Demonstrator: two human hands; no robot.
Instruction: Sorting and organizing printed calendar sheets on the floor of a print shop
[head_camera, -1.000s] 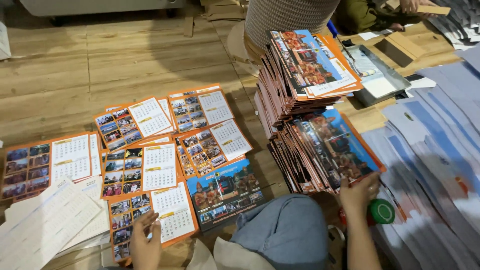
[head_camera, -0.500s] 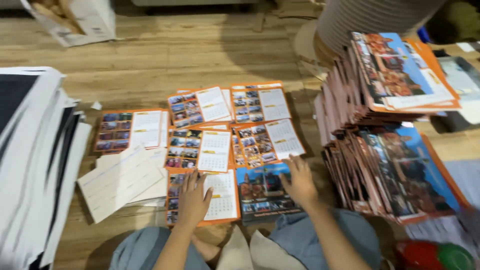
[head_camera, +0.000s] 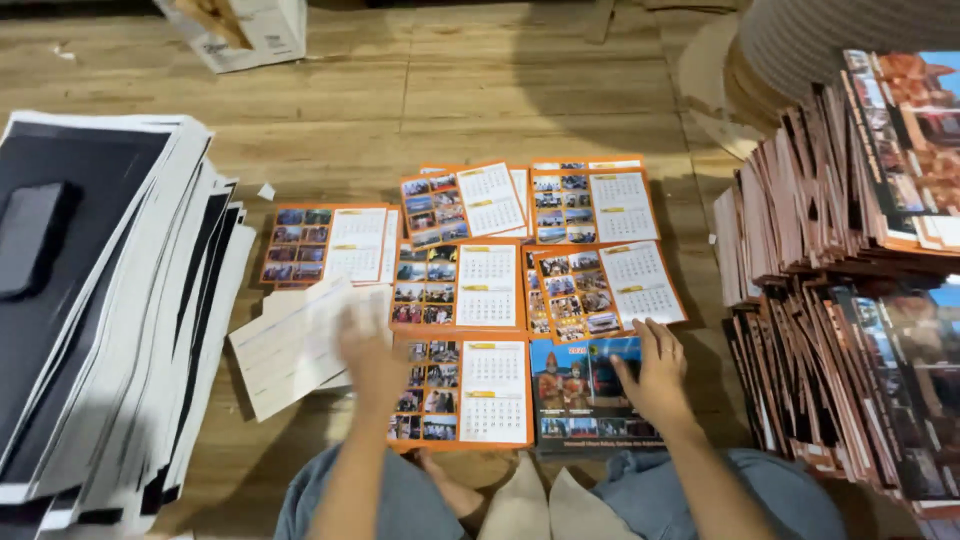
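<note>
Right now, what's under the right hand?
The right hand lies flat on a blue cover sheet showing costumed figures, which rests on the wooden floor. The sheet's upper right corner is covered by the hand.

Left hand (head_camera: 368, 352), blurred, over the white sheet (head_camera: 290, 345) and bottom-left orange calendar page (head_camera: 462, 392); right hand (head_camera: 655, 372) flat on blue cover page (head_camera: 580, 385); tall printed stacks (head_camera: 850, 300) right, dark-edged stack (head_camera: 100, 300) left, wooden floor (head_camera: 420, 90).

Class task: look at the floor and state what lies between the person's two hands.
In the head view, between the left hand and the right hand lie an orange-bordered calendar sheet and the left part of a blue cover sheet.
</note>
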